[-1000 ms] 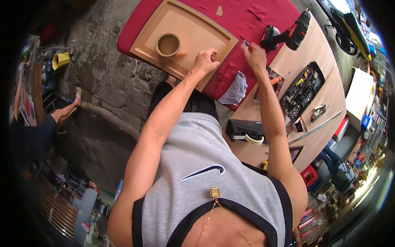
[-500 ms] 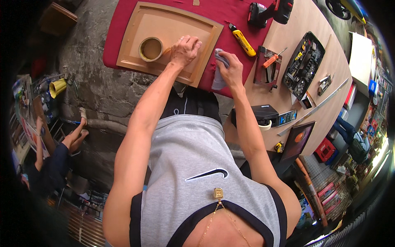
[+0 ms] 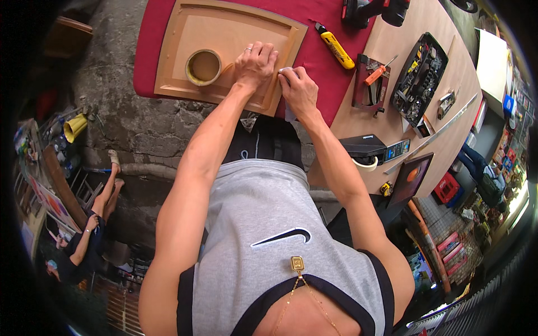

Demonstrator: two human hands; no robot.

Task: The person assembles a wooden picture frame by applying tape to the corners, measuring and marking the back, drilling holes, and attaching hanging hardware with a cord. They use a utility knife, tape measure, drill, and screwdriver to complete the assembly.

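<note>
Hands [image 3: 277, 75] on wooden panel [image 3: 224, 33], beside tape roll [image 3: 203, 66].

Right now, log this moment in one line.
left hand: flat on wooden panel | right hand: pinching small pale piece at panel edge | tape roll: on panel

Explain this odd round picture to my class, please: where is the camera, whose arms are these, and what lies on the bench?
There is no machine here. A wide fisheye camera worn on a person's head looks down, so straight edges bend. Both forearms are that person's own. The left hand presses flat on a brown wooden panel, beside a roll of tape. The right hand pinches something small and pale at the panel's edge; what it is cannot be told. A yellow utility knife lies on the red cloth.
</note>
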